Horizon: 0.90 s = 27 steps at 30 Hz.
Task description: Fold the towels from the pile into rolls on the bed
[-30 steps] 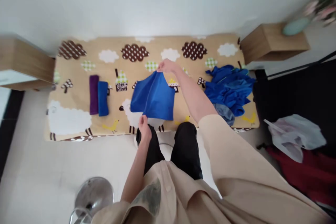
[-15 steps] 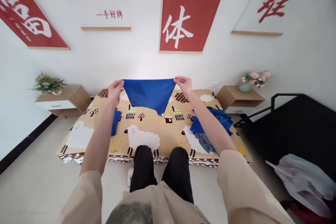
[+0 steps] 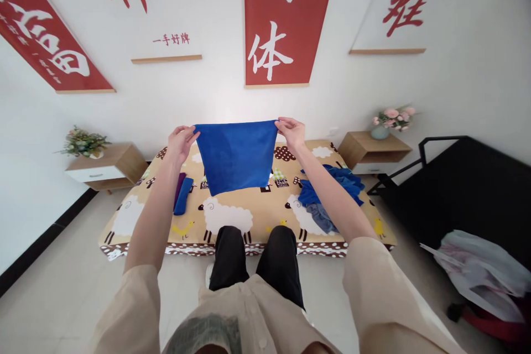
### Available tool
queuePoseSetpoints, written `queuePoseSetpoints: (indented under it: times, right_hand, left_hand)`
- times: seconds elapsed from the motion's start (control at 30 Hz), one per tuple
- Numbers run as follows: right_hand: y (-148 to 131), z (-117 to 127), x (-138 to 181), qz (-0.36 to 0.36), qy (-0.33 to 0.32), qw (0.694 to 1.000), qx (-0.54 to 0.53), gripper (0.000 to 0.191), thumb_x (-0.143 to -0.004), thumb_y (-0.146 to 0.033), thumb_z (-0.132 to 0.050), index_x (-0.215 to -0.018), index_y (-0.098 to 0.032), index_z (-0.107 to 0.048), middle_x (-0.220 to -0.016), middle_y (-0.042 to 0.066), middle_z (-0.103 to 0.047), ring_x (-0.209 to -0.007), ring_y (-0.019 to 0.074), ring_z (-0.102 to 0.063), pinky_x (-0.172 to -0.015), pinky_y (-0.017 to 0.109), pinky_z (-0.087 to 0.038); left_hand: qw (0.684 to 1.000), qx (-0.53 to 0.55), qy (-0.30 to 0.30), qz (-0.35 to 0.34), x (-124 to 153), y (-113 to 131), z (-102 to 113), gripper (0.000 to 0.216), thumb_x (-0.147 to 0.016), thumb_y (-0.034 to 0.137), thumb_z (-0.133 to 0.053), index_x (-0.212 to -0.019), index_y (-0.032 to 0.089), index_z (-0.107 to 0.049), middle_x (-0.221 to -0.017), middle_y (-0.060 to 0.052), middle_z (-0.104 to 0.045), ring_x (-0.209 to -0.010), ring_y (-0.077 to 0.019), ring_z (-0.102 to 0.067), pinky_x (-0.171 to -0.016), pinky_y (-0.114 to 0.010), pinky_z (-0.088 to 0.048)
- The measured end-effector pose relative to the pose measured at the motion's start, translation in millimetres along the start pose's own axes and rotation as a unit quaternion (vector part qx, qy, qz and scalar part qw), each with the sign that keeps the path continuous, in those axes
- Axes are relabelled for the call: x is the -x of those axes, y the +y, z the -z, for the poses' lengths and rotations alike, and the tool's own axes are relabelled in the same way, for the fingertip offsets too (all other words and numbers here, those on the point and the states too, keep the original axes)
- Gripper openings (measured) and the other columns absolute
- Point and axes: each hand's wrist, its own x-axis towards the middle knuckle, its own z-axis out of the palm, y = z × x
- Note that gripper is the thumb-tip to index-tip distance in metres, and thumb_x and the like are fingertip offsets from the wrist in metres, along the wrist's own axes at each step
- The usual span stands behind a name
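A blue cloth (image 3: 237, 156) hangs spread out over the bed, its top edge stretched between my hands. My left hand (image 3: 181, 141) pinches the upper left corner, and my right hand (image 3: 291, 133) pinches the upper right one. Below my left hand, a blue folded cloth (image 3: 183, 197) lies on the bed beside a narrow purple one (image 3: 180, 183). Under my right forearm sits a crumpled heap of blue cloths (image 3: 342, 182), with a greyish-blue cloth (image 3: 320, 217) at its near side; my arm hides part of the heap.
The bed (image 3: 228, 211) has a sheep-patterned sheet, and my knees are at its near edge. Nightstands stand at the left (image 3: 120, 161) and right (image 3: 357, 146), each with a flower vase. A black frame (image 3: 452, 188) with a plastic bag (image 3: 477, 265) is at the right.
The blue cloth has swung down and now hangs flatter and longer below my hands. Both hands keep their pinch on its corners. The view has shifted slightly.
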Motion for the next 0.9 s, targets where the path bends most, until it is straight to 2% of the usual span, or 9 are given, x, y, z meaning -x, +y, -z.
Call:
queuePoseSetpoints:
  times: [0.13, 0.27, 0.4, 0.57, 0.73, 0.9]
  right_hand:
    - [2.8, 2.0, 2.3, 0.023, 0.020, 0.998, 0.057, 0.049, -0.072, -0.064, -0.078, -0.096, -0.022, -0.073, -0.091, 0.009, -0.078, -0.086, 0.0232, -0.073, -0.072, 0.037, -0.064]
    - [5.9, 3.3, 7.9, 0.024, 0.025, 0.997, 0.063, 0.048, -0.072, -0.063, -0.078, -0.095, -0.022, -0.073, -0.088, 0.008, -0.078, -0.081, 0.0215, -0.073, -0.067, 0.034, -0.062]
    - [6.0, 8.2, 21.6, -0.019, 0.019, 0.997, 0.066, 0.044, -0.073, -0.061, -0.078, -0.096, -0.023, -0.072, -0.092, 0.007, -0.078, -0.087, 0.0210, -0.074, -0.064, 0.029, -0.059]
    - [12.3, 24.6, 43.6, -0.091, 0.005, 0.996, 0.006, 0.045, -0.060, -0.056, -0.090, -0.088, -0.025, -0.072, -0.083, 0.004, -0.076, -0.078, 0.0197, -0.073, -0.055, 0.027, -0.054]
    - [28.4, 44.9, 66.9, -0.157, -0.028, 0.987, -0.014, 0.044, -0.053, -0.048, -0.096, -0.084, -0.024, -0.074, -0.080, 0.003, -0.075, -0.068, 0.0161, -0.071, -0.052, 0.025, -0.052]
    - [43.5, 58.0, 86.3, -0.243, -0.027, 0.967, -0.068, 0.051, -0.046, -0.038, -0.102, -0.085, -0.019, -0.075, -0.077, 0.002, -0.076, -0.064, 0.0115, -0.068, -0.052, 0.018, -0.052]
  left_hand:
    - [1.000, -0.005, 0.002, -0.005, 6.3, -3.5, 4.3, 0.034, -0.070, 0.013, -0.089, -0.083, 0.018, -0.059, -0.085, -0.002, -0.067, -0.083, -0.0119, -0.065, -0.103, -0.042, -0.056]
    - [0.999, -0.037, -0.005, -0.025, 11.9, -8.0, 10.2, 0.033, -0.067, 0.018, -0.091, -0.089, 0.016, -0.068, -0.087, -0.004, -0.068, -0.088, -0.0148, -0.067, -0.099, -0.043, -0.058]
    - [0.998, -0.060, -0.016, -0.028, 15.1, -14.4, 22.0, 0.036, -0.060, 0.022, -0.095, -0.089, 0.015, -0.074, -0.086, -0.006, -0.069, -0.089, -0.0182, -0.068, -0.093, -0.042, -0.060]
    - [0.990, -0.143, -0.016, -0.010, 25.4, -27.4, 40.8, 0.045, -0.052, 0.031, -0.099, -0.089, 0.016, -0.078, -0.090, -0.011, -0.074, -0.087, -0.0218, -0.069, -0.081, -0.037, -0.059]
    - [0.984, -0.171, -0.032, 0.045, 49.5, -44.5, 54.3, 0.053, -0.045, 0.032, -0.101, -0.091, 0.017, -0.080, -0.099, -0.014, -0.077, -0.089, -0.0252, -0.069, -0.074, -0.035, -0.057]
    - [0.976, -0.145, -0.082, 0.140, 67.5, -57.5, 62.5, 0.076, -0.047, 0.029, -0.101, -0.118, 0.018, -0.076, -0.101, -0.010, -0.076, -0.081, -0.0144, -0.066, -0.066, -0.023, -0.050]
